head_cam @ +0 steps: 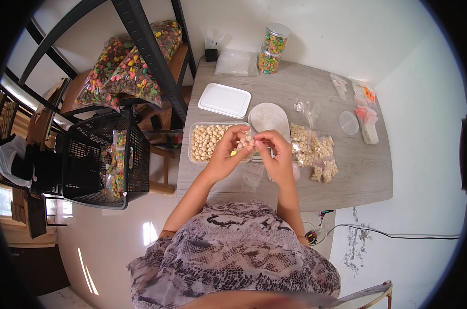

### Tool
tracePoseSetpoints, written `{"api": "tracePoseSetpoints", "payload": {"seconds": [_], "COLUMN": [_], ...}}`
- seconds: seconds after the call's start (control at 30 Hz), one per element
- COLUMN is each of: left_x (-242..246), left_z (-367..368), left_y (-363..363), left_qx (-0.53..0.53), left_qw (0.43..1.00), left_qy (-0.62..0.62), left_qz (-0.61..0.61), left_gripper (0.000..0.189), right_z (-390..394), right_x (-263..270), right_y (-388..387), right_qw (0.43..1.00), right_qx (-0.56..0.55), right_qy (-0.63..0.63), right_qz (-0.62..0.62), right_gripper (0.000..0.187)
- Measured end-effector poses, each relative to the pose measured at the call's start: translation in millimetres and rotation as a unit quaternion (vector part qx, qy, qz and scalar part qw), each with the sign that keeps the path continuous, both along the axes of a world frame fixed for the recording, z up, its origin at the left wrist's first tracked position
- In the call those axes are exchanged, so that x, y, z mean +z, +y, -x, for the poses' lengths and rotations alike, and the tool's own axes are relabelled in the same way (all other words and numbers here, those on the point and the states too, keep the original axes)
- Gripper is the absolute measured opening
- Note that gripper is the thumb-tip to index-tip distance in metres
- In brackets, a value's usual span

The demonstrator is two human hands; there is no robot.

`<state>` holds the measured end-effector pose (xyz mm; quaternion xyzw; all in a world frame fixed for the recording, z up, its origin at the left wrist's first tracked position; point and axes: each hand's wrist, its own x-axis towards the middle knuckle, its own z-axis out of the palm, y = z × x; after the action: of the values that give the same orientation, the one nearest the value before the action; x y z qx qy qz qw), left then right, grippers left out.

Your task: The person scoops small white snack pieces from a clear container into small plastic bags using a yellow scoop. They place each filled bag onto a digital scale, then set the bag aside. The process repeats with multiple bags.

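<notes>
Between my two hands is a small clear plastic bag [245, 143] with pale round snack pieces in it. My left hand [230, 148] grips its left side, and the fingertips of my right hand [272, 150] pinch its right edge. Below them, partly hidden, a kitchen scale [261, 155] carries a round pale plate [269, 117]. To the left stands a clear plastic tub [207, 142] full of the same pale pieces. Several filled small bags [313, 148] lie in a group right of my right hand. Flat unfilled bags [252, 176] rest near the table's front edge.
A white lid [224, 100] lies behind the tub. Two stacked jars of coloured candy [272, 49] stand at the back wall. More plastic bags [367, 121] and a round clear lid [349, 122] are at right. A black basket [106, 162] and a metal shelf [148, 54] stand left.
</notes>
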<state>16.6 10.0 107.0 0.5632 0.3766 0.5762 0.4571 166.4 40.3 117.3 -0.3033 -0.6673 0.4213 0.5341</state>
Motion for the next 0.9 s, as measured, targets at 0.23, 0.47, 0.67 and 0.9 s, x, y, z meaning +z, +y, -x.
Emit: {"api": "tracePoseSetpoints", "payload": {"seconds": [0.23, 0.47, 0.67, 0.9], "left_x": [-5.0, -4.6, -6.3, -7.1], "left_z": [2.1, 6.7, 5.9, 9.4], "left_y": [5.6, 4.4, 1.5, 4.1], "left_qx": [-0.022, 0.006, 0.031, 0.064], "left_qw": [0.999, 0.998, 0.999, 0.998], "left_qy": [0.010, 0.058, -0.011, 0.003], "left_qz": [-0.042, 0.001, 0.043, -0.025], "left_gripper": [0.020, 0.010, 0.006, 0.006], "right_z": [3.1, 7.1, 7.2, 14.2], "right_x": [-3.3, -1.9, -1.6, -10.2], "right_y": [1.1, -1.5, -3.3, -4.8], "right_qw": [0.998, 0.995, 0.991, 0.997], "right_qx": [-0.026, -0.062, -0.095, -0.055], "right_qy": [0.002, -0.028, -0.047, 0.054], "right_qz": [-0.049, -0.068, -0.086, -0.016], "right_gripper": [0.006, 0.006, 0.006, 0.023]}}
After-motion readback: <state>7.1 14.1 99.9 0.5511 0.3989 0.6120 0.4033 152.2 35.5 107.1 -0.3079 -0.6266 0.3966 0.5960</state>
